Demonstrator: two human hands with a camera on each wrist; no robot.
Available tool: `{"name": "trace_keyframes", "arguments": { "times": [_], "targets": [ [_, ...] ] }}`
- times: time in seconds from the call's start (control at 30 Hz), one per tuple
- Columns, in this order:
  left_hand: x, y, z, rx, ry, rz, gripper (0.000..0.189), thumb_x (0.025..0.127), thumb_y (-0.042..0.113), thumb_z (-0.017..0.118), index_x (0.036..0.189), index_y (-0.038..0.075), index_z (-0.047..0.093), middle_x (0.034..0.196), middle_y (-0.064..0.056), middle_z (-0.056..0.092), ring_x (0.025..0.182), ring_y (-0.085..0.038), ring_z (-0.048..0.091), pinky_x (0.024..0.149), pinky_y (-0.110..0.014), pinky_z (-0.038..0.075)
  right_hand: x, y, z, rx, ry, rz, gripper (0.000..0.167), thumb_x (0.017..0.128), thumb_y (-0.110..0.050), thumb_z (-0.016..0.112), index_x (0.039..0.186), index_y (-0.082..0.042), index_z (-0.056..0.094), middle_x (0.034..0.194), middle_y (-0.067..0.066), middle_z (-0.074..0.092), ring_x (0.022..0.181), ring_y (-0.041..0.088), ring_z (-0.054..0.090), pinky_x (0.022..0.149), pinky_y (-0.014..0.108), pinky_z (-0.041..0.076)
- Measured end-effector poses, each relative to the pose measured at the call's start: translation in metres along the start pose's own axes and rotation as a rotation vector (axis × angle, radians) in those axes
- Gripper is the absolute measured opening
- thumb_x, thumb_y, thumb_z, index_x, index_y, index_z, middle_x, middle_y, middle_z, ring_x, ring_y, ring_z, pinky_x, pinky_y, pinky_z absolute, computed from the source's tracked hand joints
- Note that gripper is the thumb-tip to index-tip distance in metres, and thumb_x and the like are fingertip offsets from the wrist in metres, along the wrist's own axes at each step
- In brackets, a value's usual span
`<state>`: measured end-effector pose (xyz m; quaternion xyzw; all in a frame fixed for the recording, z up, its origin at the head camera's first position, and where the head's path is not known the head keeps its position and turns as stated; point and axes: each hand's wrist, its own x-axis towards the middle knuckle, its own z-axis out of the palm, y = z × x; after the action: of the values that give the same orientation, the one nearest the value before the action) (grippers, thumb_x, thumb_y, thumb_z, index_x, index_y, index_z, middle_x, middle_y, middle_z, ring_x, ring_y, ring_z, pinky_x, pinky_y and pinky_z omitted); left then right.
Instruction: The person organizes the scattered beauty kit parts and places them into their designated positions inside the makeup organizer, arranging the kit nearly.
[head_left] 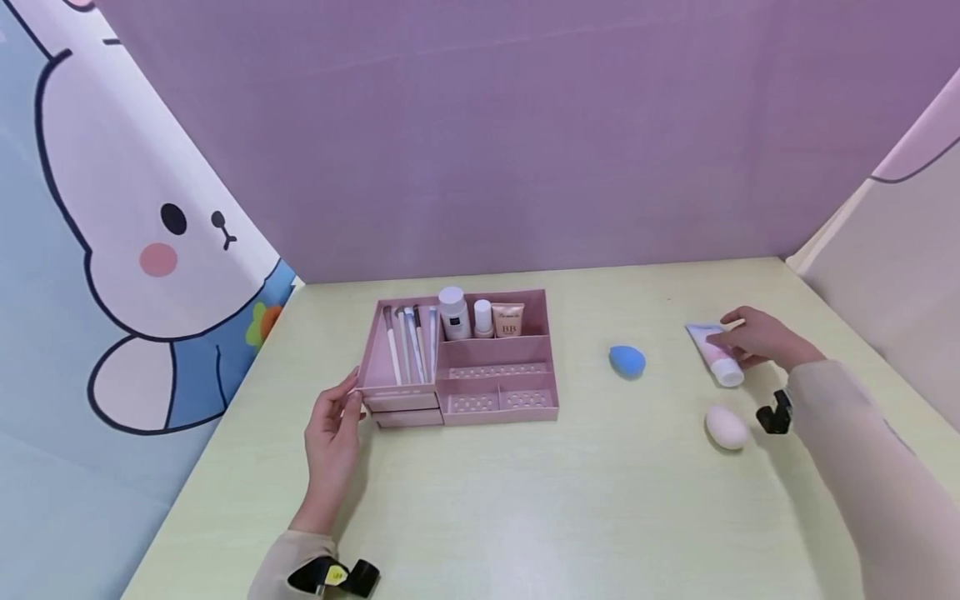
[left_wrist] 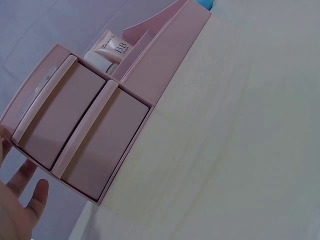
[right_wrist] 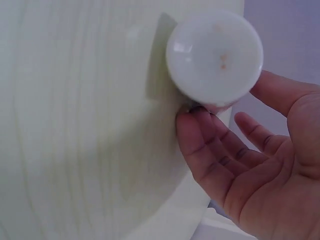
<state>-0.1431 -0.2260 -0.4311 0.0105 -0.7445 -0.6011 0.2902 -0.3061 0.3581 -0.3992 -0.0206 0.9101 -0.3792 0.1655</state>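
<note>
My left hand (head_left: 332, 437) is at the left front corner of a pink desk organizer (head_left: 405, 400), its fingers fairly straight and touching the corner. In the left wrist view, fingertips (left_wrist: 37, 197) stand loose beside the two drawers (left_wrist: 102, 140). Over at the right, my right hand (head_left: 765, 337) holds a pink and white squeeze tube (head_left: 708, 346) between thumb and fingers, low over the table. The tube's round white cap (right_wrist: 215, 57) faces the right wrist camera and hides much of its body. A pale egg-shaped makeup sponge (head_left: 726, 427) lies nearer me.
A blue makeup sponge (head_left: 627, 362) lies between organizer and tube. Several makeup brushes (head_left: 412, 342) lie in the organizer's left part; a white bottle (head_left: 453, 314), a smaller bottle (head_left: 483, 318) and a BB cream tube (head_left: 507, 320) stand at its back. A purple backdrop (head_left: 525, 142) rises behind the table.
</note>
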Motion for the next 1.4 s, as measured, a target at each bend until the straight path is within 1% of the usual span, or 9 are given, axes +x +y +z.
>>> {"name": "trace_keyframes", "arguments": {
  "times": [0.2, 0.3, 0.37, 0.47, 0.6, 0.67, 0.97, 1.23, 1.4],
  "targets": [
    [0.000, 0.000, -0.001, 0.000, 0.004, 0.006, 0.023, 0.103, 0.003, 0.052, 0.124, -0.004, 0.059, 0.136, -0.003, 0.062, 0.103, 0.000, 0.061, 0.079, -0.018, 0.053, 0.000, -0.007, 0.001, 0.000, -0.028, 0.010, 0.076, 0.098, -0.025, 0.062, 0.142, 0.018, 0.018, 0.092, 0.012, 0.054, 0.078, 0.018, 0.054, 0.066, 0.035, 0.055],
    [0.000, 0.000, -0.001, -0.006, 0.006, 0.007, 0.023, 0.103, 0.002, 0.051, 0.124, -0.005, 0.059, 0.135, 0.000, 0.062, 0.103, 0.000, 0.061, 0.078, -0.018, 0.053, 0.001, -0.010, 0.003, 0.006, -0.043, 0.002, 0.077, 0.096, -0.022, 0.064, 0.144, 0.015, 0.017, 0.091, 0.009, 0.053, 0.077, 0.018, 0.052, 0.065, 0.034, 0.052],
    [-0.001, 0.000, -0.001, -0.014, 0.008, 0.006, 0.023, 0.103, 0.002, 0.051, 0.124, -0.005, 0.059, 0.134, 0.002, 0.063, 0.103, 0.000, 0.061, 0.078, -0.018, 0.053, 0.001, -0.013, 0.005, 0.004, -0.048, -0.014, 0.076, 0.095, -0.020, 0.064, 0.144, 0.014, 0.017, 0.094, 0.011, 0.054, 0.076, 0.018, 0.052, 0.065, 0.034, 0.051],
    [-0.001, 0.001, 0.000, -0.020, 0.010, 0.005, 0.023, 0.102, 0.001, 0.051, 0.123, -0.005, 0.059, 0.134, 0.002, 0.063, 0.104, -0.001, 0.061, 0.078, -0.018, 0.053, 0.002, -0.017, 0.009, -0.007, -0.042, -0.042, 0.073, 0.092, -0.016, 0.065, 0.143, 0.011, 0.021, 0.107, 0.022, 0.056, 0.073, 0.017, 0.052, 0.063, 0.034, 0.050],
    [-0.001, 0.001, 0.000, -0.011, 0.007, 0.001, 0.023, 0.103, 0.002, 0.051, 0.124, -0.005, 0.059, 0.135, -0.002, 0.062, 0.106, 0.000, 0.061, 0.078, -0.018, 0.053, 0.003, -0.022, 0.012, -0.034, -0.031, -0.061, 0.069, 0.090, -0.013, 0.065, 0.142, 0.009, 0.026, 0.128, 0.038, 0.045, 0.072, 0.018, 0.051, 0.061, 0.033, 0.048],
    [-0.001, 0.001, 0.000, -0.006, 0.005, -0.003, 0.024, 0.103, 0.002, 0.051, 0.124, -0.004, 0.059, 0.136, -0.004, 0.061, 0.106, 0.000, 0.060, 0.079, -0.018, 0.053, 0.003, -0.023, 0.013, -0.041, -0.027, -0.064, 0.068, 0.090, -0.013, 0.066, 0.142, 0.008, 0.027, 0.133, 0.042, 0.040, 0.073, 0.019, 0.052, 0.061, 0.033, 0.048],
    [-0.001, 0.001, 0.000, -0.009, 0.007, 0.004, 0.023, 0.103, 0.001, 0.051, 0.124, -0.004, 0.059, 0.137, -0.008, 0.060, 0.104, 0.000, 0.060, 0.079, -0.018, 0.053, 0.006, -0.022, 0.009, -0.070, -0.003, -0.125, 0.063, 0.090, -0.009, 0.068, 0.140, 0.006, 0.033, 0.128, 0.045, 0.044, 0.084, 0.026, 0.059, 0.062, 0.040, 0.054],
    [-0.001, 0.000, 0.001, -0.028, 0.014, 0.029, 0.025, 0.101, -0.004, 0.052, 0.125, -0.008, 0.057, 0.135, 0.001, 0.062, 0.107, 0.001, 0.060, 0.077, -0.015, 0.051, 0.003, -0.033, 0.013, -0.119, -0.001, -0.175, 0.057, 0.088, -0.007, 0.067, 0.137, 0.002, 0.038, 0.122, 0.041, 0.053, 0.092, 0.033, 0.059, 0.062, 0.039, 0.054],
    [-0.003, 0.002, 0.003, -0.022, 0.024, 0.017, 0.024, 0.102, -0.002, 0.051, 0.123, -0.007, 0.058, 0.135, -0.001, 0.062, 0.107, 0.000, 0.060, 0.077, -0.014, 0.051, 0.009, -0.037, 0.013, -0.156, 0.030, -0.227, 0.056, 0.087, -0.005, 0.068, 0.135, 0.002, 0.040, 0.117, 0.040, 0.056, 0.095, 0.038, 0.059, 0.061, 0.037, 0.054]
  ]
}}
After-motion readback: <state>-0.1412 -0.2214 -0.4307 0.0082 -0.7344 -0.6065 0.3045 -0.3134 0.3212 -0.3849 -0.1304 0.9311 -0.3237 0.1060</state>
